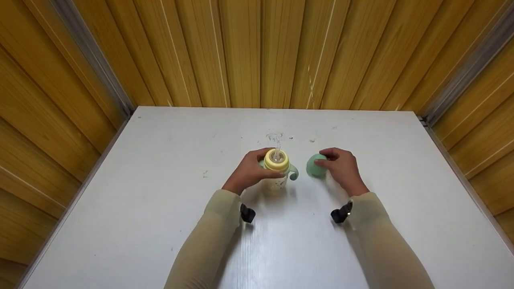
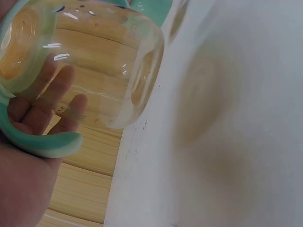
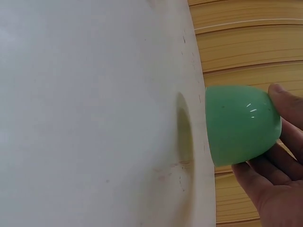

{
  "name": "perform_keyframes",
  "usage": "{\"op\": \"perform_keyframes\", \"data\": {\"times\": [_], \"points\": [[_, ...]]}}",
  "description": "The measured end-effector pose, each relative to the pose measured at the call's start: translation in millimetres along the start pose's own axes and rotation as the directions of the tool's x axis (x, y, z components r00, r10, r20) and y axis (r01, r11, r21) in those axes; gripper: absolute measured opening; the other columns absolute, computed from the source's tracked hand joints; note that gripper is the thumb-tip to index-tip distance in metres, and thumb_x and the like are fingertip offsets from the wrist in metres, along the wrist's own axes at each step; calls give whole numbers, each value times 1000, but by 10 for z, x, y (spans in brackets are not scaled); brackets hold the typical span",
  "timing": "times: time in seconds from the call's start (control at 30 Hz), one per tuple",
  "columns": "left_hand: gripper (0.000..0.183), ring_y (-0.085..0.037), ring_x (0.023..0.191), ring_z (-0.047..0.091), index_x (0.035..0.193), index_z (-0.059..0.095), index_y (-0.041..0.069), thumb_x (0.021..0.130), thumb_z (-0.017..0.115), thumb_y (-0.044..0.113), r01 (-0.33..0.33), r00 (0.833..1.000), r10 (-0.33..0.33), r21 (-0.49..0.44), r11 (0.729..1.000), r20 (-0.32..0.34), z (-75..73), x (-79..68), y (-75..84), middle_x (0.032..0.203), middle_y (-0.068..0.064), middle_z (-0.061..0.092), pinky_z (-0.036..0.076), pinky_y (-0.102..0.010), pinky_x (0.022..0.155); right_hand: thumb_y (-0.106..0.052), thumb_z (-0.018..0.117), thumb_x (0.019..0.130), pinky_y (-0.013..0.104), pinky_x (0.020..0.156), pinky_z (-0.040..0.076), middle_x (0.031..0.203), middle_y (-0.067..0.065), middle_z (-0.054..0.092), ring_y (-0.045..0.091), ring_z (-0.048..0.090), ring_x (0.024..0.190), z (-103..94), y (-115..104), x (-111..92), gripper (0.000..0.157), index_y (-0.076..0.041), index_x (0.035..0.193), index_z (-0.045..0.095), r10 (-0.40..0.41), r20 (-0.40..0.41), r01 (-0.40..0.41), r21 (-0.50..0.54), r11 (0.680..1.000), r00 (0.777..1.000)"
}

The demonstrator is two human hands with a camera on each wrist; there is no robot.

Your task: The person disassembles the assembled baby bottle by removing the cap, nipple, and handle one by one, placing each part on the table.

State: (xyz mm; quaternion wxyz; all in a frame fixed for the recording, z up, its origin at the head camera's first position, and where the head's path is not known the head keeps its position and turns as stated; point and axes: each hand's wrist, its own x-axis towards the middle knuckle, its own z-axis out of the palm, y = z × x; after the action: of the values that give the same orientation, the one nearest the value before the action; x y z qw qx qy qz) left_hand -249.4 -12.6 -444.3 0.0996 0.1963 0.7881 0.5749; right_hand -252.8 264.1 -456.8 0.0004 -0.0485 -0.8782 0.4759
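My left hand (image 1: 253,170) grips a clear baby bottle (image 2: 102,61) near its top, thumb in front and fingers behind. The bottle has a pale yellow collar (image 1: 277,159), a clear teat standing up from it, and green side handles (image 1: 294,173). In the left wrist view a handle (image 2: 52,143) curves past my palm, and fingers show through the clear wall. To the right, my right hand (image 1: 341,166) holds a green dome-shaped cap (image 3: 242,124) between thumb and fingers, its wide rim facing down toward the table. Bottle and cap are apart, side by side.
Both hands are over a white table (image 1: 160,224) with scattered dark marks and scuffs. Yellow wood-look panel walls (image 1: 241,52) rise behind it and at both sides. A small black device (image 1: 247,213) sits at the left wrist, another (image 1: 341,212) at the right.
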Motion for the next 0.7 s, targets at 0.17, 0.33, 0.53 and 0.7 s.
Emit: {"op": "perform_keyframes", "data": {"times": [0.17,0.33,0.53,0.7], "points": [[69,-7,106,54,117,55,39,55,83,46,27,1000,-27,13,1000,-12,13,-4,-23,113,16,60,41,-38,96,-40,73,73,35,92,44,112,1,60,19,53,107,12,25,4,44,-17,110,62,29,15,-29,-7,1000,999],[68,-8,106,54,116,55,39,55,84,45,31,999,-31,5,999,-17,22,6,-22,113,15,59,40,-38,96,-40,72,75,38,95,43,114,2,58,21,51,109,22,55,5,47,-16,113,60,54,30,-54,-23,998,998],[71,-8,107,53,116,55,40,52,84,49,59,998,-59,-2,998,-16,34,16,-2,113,17,59,39,-39,98,-41,72,74,38,95,43,114,3,59,21,52,109,24,90,-3,47,-16,112,60,64,37,-63,-22,998,997],[70,-7,108,52,116,54,41,53,84,47,71,997,-71,7,997,-20,58,21,10,114,18,58,38,-39,99,-42,71,75,38,95,44,114,3,58,22,52,109,13,108,-6,50,-15,115,59,55,45,-54,-26,998,997]]}}
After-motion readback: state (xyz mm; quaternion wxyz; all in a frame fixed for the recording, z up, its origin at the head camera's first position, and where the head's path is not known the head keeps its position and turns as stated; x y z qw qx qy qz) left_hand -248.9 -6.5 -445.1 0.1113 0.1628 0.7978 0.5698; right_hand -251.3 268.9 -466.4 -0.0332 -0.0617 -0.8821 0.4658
